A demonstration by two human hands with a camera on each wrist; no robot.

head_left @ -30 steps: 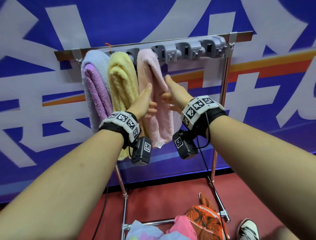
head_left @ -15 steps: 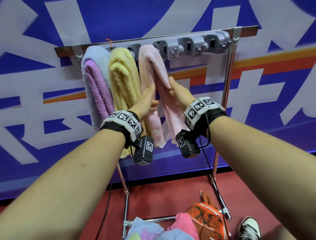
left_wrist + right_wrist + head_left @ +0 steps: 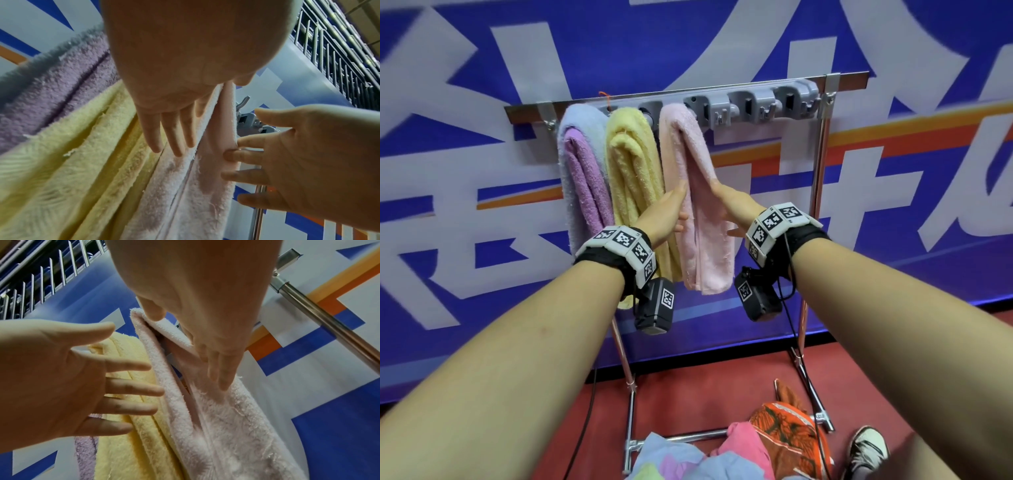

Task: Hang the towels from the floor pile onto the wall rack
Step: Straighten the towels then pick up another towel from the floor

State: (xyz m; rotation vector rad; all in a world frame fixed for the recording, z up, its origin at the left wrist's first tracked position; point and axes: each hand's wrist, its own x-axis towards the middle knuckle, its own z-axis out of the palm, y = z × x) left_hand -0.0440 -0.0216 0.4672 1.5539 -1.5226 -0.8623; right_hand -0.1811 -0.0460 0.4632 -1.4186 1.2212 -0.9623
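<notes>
Left hand (image 3: 666, 214) flat, fingers straight against pink towel (image 3: 702, 219) left side, right hand (image 3: 736, 212) likewise open-fingered on its right, gripping nothing, banner lettering unreadable.

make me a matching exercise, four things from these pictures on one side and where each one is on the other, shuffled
Things:
1. purple towel
2. yellow towel
3. pink towel
4. orange patterned cloth

Places:
a. middle of the three hung on the rack
b. on the floor below
c. leftmost on the rack
d. between the left hand and right hand

Pairs: 1-c, 2-a, 3-d, 4-b
</notes>
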